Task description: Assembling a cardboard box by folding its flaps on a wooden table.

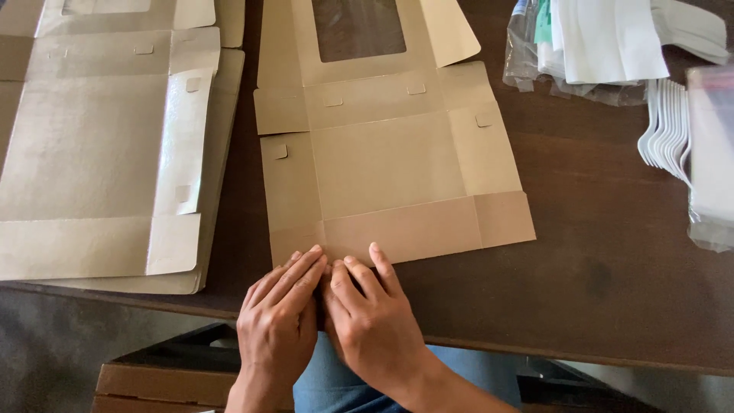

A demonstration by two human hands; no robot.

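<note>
We lean over a dark wooden counter (596,260) with a flat, unfolded cardboard box blank (390,160) lying in front of us. The blank is tan, creased into panels, and has a clear window panel (358,27) at its far end, toward the top of the view. Its near flap lies close to the counter's front edge, just under our fingers.

Our left hand (277,325) rests with fingers extended and held together, the fingertips pressing flat on the near left corner of the blank; it grips nothing. Our right hand (373,321) sits just beside it, touching it at the thumb side, fingers likewise stretched out and laid flat on the near flap. Neither hand is closed around anything: both are open, palms down, pushing on the cardboard along the fold.

To our left lies a stack of flat box blanks (99,153) of the same tan colour, with a glossy sheen, overhanging nothing that we can tell and well apart from our hands. At the far right of the counter we see a clear plastic bag (589,53) holding white items, and near it a row of white plastic handles (669,130) fanned together. A further clear packet (711,153) is cut off by the right edge.

Below the counter edge we glimpse blue jeans (336,382).
</note>
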